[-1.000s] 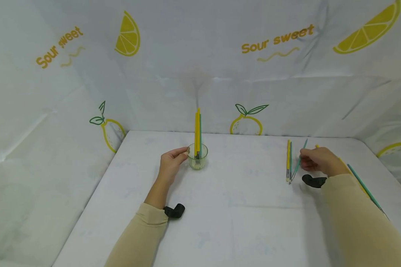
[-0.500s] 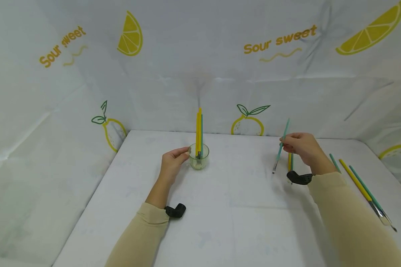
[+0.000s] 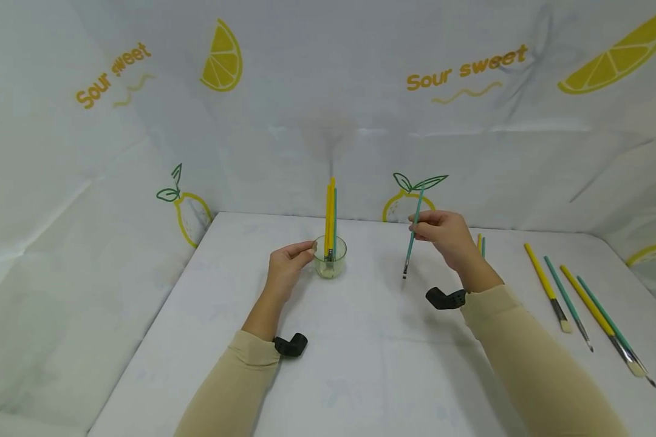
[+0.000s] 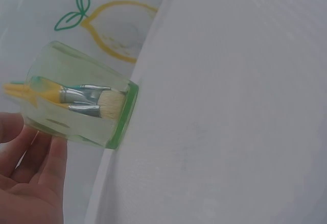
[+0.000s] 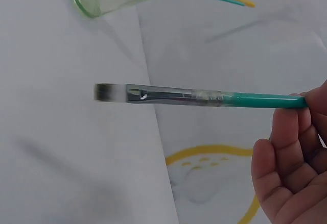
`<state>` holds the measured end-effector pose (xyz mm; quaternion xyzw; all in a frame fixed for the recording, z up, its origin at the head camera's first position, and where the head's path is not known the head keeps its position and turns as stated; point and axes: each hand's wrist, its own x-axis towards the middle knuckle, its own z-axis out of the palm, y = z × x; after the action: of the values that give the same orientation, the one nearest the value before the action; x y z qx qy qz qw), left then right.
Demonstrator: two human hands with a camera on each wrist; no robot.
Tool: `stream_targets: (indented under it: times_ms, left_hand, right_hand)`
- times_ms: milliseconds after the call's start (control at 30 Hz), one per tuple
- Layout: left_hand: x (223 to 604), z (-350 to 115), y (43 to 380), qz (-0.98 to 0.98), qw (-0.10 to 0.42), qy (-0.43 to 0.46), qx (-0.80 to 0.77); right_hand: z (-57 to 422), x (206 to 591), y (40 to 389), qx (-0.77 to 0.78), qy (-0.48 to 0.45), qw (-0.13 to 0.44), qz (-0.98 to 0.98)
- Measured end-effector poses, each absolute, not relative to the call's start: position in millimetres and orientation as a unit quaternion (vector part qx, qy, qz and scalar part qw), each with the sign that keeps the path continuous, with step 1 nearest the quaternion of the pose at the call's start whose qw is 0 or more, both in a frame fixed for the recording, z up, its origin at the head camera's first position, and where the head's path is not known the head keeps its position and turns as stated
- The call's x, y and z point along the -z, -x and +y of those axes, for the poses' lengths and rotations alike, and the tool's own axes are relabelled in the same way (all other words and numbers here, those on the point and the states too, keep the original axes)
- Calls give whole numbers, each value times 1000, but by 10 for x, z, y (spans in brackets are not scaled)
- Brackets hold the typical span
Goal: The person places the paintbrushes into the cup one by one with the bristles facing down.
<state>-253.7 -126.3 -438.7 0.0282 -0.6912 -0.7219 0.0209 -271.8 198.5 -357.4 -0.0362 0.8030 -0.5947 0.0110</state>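
A teal paintbrush (image 3: pixel 413 233) hangs bristles down above the table, pinched between the thumb and fingers of my right hand (image 3: pixel 443 233). In the right wrist view its metal ferrule and flat dark-and-white tip (image 5: pixel 110 92) show clearly. To the left stands a pale green glass cup (image 3: pixel 330 267) holding yellow brushes (image 3: pixel 328 212) and a teal one, all with their bristles at the bottom. My left hand (image 3: pixel 287 270) grips the cup's left rim between thumb and fingers. Through the cup wall in the left wrist view, light bristles (image 4: pixel 110 104) are visible.
At the right of the white table (image 3: pixel 350 376) lie several more yellow and teal brushes (image 3: pixel 593 306). A yellow and a teal brush (image 3: pixel 481 244) lie partly hidden behind my right wrist. A white cloth with lemon prints (image 3: pixel 284 91) hangs behind the table.
My right hand has lifted the teal paintbrush off the table at the right and carried it left towards the cup. The left hand stays at the cup; the view has shifted slightly.
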Motion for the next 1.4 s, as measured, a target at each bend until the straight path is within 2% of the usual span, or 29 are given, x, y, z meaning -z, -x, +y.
stream_targets:
  times_ms: [500, 800, 1033, 1400]
  left_hand:
    - [4387, -1242, 2537, -691, 16, -24, 722]
    - [4396, -1248, 2537, -688, 23, -24, 725]
    - [4400, -1255, 2540, -693, 26, -21, 720]
    - [4414, -1262, 2548, -690, 26, -21, 723]
  right_hand:
    - [1263, 3423, 2824, 639, 99, -80, 758]
    - [935, 3408, 2842, 564, 123, -119, 808]
    - [788, 3521, 2873, 541, 108, -108, 827]
    - [739, 3769, 2954, 531, 73, -33, 843]
